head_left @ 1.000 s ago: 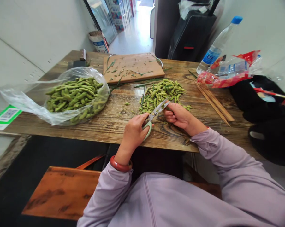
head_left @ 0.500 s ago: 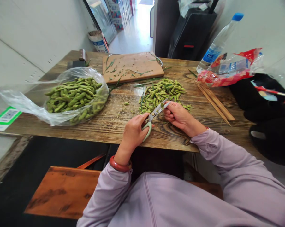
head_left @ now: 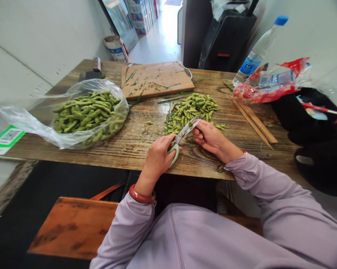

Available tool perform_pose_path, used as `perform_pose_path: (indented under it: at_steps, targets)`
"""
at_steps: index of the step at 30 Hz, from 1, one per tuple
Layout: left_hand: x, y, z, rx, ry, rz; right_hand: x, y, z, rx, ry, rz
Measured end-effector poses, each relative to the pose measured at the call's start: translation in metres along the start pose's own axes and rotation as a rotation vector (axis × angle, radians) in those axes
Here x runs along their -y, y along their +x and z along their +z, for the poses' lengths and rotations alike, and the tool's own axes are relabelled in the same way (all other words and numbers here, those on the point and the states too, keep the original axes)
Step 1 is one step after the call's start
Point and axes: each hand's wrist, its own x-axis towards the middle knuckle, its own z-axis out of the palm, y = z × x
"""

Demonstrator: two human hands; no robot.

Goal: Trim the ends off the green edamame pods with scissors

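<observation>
My left hand (head_left: 159, 154) is closed around the pale green handles of a pair of scissors (head_left: 174, 153). The blades point up and right, slightly parted. Between them, at the fingertips of my right hand (head_left: 209, 135), is a green soybean pod (head_left: 190, 124), pinched and mostly hidden by the fingers. Just behind both hands lies a loose pile of pods (head_left: 192, 106) on the wooden table (head_left: 140, 149). To the left, a clear plastic bag (head_left: 70, 91) stands open, full of longer pods (head_left: 87, 108).
A cutting board (head_left: 157, 76) with green scraps lies at the back. Wooden chopsticks (head_left: 252, 121), a water bottle (head_left: 253, 56) and a red-and-clear plastic wrapper (head_left: 274, 82) are on the right, beside a black bag (head_left: 311, 123). A bench (head_left: 73, 226) is below the table's front edge.
My right hand has shifted very slightly left, bringing the pod a little further between the scissor blades. My left hand and the piles look the same.
</observation>
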Motion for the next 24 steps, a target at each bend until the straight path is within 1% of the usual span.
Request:
perform_pose_path:
  at_steps: [4, 14, 19, 24]
  targets:
    - [0.0005, 0.0000, 0.0006, 0.002, 0.000, -0.005, -0.0004, -0.0009, 0.0014, -0.001, 0.016, 0.002]
    - [0.0013, -0.0003, 0.0027, -0.001, 0.026, -0.032, -0.0012, -0.0006, 0.0047, -0.059, 0.048, 0.032]
    - [0.0013, 0.0009, 0.0019, -0.003, 0.009, -0.023, -0.0022, -0.0002, 0.0041, -0.062, 0.074, 0.021]
    - [0.0027, 0.0030, 0.0029, -0.024, -0.017, 0.006, -0.0014, -0.0005, 0.0054, -0.070, 0.049, 0.026]
